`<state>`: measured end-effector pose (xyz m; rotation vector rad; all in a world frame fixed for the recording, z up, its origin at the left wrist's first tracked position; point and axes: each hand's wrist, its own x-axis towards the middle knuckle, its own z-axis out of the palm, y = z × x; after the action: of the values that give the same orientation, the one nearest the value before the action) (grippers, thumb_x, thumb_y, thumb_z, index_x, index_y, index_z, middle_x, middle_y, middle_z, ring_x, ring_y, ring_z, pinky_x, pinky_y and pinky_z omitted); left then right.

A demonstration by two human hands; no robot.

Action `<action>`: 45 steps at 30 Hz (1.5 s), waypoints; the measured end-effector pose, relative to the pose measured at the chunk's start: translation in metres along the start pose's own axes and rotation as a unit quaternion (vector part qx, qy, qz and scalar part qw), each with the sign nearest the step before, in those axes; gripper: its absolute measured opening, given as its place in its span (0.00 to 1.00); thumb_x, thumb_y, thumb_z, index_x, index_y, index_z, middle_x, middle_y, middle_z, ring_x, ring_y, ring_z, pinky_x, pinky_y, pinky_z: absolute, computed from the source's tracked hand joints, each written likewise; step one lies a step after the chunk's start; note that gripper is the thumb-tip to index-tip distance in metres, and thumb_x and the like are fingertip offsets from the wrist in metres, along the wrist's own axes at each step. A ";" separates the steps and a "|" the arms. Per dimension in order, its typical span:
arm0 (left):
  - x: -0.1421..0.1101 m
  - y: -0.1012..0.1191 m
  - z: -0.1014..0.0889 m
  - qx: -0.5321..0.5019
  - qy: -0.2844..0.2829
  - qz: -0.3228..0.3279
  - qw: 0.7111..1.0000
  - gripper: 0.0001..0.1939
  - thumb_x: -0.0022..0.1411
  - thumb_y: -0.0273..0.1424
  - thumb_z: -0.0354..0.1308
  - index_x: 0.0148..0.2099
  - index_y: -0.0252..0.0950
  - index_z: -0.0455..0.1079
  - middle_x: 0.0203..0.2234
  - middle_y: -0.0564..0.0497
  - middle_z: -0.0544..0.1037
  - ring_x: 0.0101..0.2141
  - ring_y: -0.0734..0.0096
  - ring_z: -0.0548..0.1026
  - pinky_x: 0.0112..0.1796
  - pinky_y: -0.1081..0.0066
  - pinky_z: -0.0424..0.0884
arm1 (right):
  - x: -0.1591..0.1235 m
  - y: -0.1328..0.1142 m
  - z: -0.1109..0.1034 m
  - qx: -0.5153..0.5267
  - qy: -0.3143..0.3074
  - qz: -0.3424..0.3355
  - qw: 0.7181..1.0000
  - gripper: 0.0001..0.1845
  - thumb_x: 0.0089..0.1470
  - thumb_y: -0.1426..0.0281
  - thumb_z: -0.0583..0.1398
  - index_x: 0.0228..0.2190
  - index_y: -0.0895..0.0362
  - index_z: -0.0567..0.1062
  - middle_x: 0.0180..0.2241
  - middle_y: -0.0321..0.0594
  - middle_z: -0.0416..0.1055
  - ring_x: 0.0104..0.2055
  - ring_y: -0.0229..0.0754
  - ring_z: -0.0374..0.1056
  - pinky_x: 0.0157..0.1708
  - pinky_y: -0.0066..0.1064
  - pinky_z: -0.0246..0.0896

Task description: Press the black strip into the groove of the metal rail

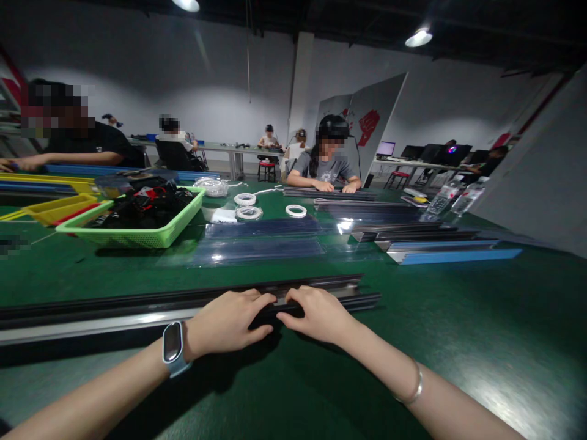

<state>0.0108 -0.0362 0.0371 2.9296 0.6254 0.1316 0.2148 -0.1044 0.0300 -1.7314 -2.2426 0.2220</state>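
Long black and silver rails (137,308) lie side by side across the green table (458,342) in front of me. My left hand (229,322), with a smartwatch on the wrist, curls over the near rail with fingers closed on it. My right hand (318,315), a bracelet on its wrist, rests right beside it, fingers pressed down on the same rail. The two hands nearly touch at the rail's middle.
A green basket (137,235) of black and red parts stands at back left beside yellow trays (55,208). Clear plastic sleeves (261,244), tape rolls (247,212), stacked rails (435,244) and water bottles (443,198) lie beyond. A person (328,165) works opposite; others sit at left and behind.
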 end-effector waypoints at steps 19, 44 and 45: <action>-0.001 0.000 -0.001 -0.009 -0.007 -0.004 1.000 0.22 0.62 0.42 0.49 0.56 0.40 0.58 0.43 0.46 0.72 0.42 0.61 0.73 0.44 0.65 0.68 | -0.002 0.000 -0.004 -0.002 -0.015 -0.023 1.000 0.20 0.54 0.55 0.54 0.41 0.55 0.71 0.36 0.42 0.72 0.38 0.43 0.68 0.36 0.31 0.58; -0.001 -0.001 -0.001 -0.023 -0.003 0.007 1.000 0.22 0.61 0.42 0.49 0.55 0.41 0.58 0.46 0.47 0.71 0.45 0.62 0.71 0.45 0.65 0.66 | -0.002 -0.001 -0.004 -0.020 -0.018 -0.029 0.999 0.19 0.53 0.55 0.55 0.40 0.56 0.70 0.36 0.43 0.71 0.39 0.44 0.68 0.36 0.31 0.59; -0.001 -0.001 -0.001 -0.020 -0.007 0.003 1.000 0.21 0.61 0.42 0.49 0.55 0.41 0.59 0.45 0.47 0.71 0.44 0.62 0.72 0.45 0.65 0.67 | -0.002 -0.001 -0.002 -0.024 -0.013 -0.022 0.999 0.20 0.54 0.55 0.54 0.40 0.56 0.70 0.36 0.43 0.71 0.39 0.44 0.68 0.36 0.31 0.59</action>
<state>0.0097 -0.0357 0.0378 2.8909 0.6041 0.1221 0.2150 -0.1067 0.0324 -1.7099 -2.3198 0.1831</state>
